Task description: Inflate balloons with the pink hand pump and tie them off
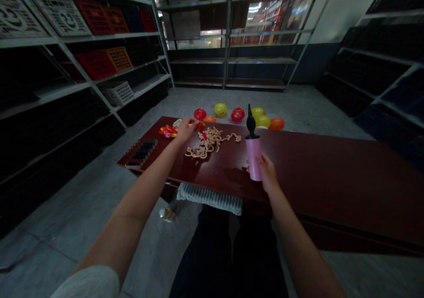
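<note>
A pink balloon pump [253, 154] with a black nozzle stands upright on the dark red table [324, 174]; my right hand [267, 174] is wrapped round its lower body. My left hand [186, 128] reaches far across the table, fingers closed over a small red uninflated balloon [201, 125] next to a heap of flat, uninflated balloons [168, 131]. A tangle of beige cord pieces [208, 142] lies between the two hands.
Several inflated balloons [237, 114], red, yellow, green and orange, lie on the floor beyond the table's far edge. A dark phone [142, 153] rests on the table's left corner. Metal shelving with crates [96, 64] lines the left, back and right walls.
</note>
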### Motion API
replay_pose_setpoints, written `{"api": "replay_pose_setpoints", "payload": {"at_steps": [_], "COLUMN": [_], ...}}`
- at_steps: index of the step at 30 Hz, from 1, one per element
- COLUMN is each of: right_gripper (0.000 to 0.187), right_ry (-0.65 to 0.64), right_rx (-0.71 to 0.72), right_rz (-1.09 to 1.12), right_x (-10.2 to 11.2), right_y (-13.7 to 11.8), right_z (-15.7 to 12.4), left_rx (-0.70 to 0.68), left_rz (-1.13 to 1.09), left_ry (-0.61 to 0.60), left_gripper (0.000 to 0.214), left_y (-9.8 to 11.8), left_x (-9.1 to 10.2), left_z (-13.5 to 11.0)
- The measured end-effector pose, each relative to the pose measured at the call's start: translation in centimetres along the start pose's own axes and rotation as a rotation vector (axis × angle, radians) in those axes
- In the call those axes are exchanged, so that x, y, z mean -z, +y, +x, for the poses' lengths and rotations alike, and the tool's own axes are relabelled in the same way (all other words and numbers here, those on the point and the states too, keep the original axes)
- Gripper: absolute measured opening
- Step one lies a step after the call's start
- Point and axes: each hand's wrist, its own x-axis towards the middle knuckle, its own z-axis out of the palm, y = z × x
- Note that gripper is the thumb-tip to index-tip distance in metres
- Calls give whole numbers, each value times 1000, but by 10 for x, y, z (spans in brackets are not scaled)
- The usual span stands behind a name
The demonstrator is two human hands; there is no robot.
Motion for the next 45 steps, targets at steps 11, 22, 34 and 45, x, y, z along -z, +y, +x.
{"api": "replay_pose_setpoints", "payload": {"at_steps": [11,22,34,45], "right_gripper": [51,61,64,55], "right_ry": [-348,-376,-496,-467], "right_rx": [-138,-173,-209,-191], "right_rz": [271,295,331,256], "right_x": [-12,-4,5,1], "right_y": [-8,-5,-5,-6], "right_z": [-19,-17,-20,-18], "left_rx": [386,665,585,547], "left_rz": [-953,-867,-697,-960], "left_ry": [-308,-255,-532,-371], "left_gripper": [15,27,61,31], "left_y": [90,84,82,80], "left_x": [-104,-114,-107,-126], "left_z": [-90,-134,-139,-135]}}
